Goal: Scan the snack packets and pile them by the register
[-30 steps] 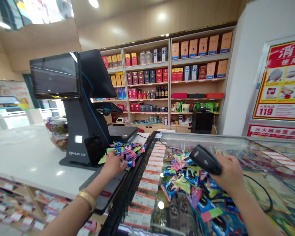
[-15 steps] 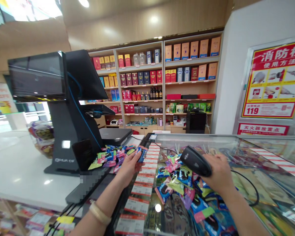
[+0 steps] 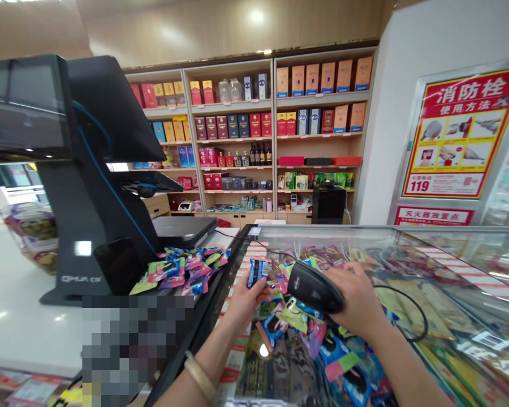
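Between the thumb and fingers of my left hand (image 3: 246, 299) is a small blue packet (image 3: 258, 272), held upright above the glass case. My right hand (image 3: 356, 297) is wrapped round a black barcode scanner (image 3: 314, 287), whose head points left toward that packet. Beneath both hands, a loose pile of colourful packets (image 3: 343, 362) lies on the glass top. Another heap of similar packets (image 3: 186, 268) rests to the left, beside the base of the black register (image 3: 97, 226).
A glass display case (image 3: 407, 240) with price labels extends to the right. A white counter (image 3: 17, 316) is at the left, with a plastic jar (image 3: 36, 232) behind the register. Shelves (image 3: 231, 106) of boxes line the back wall. The scanner's cable (image 3: 424, 316) loops at the right.
My left hand has moved right with the packet, away from the left heap and close to the scanner. The scanner has shifted slightly left in the view, which has turned a little to the right.
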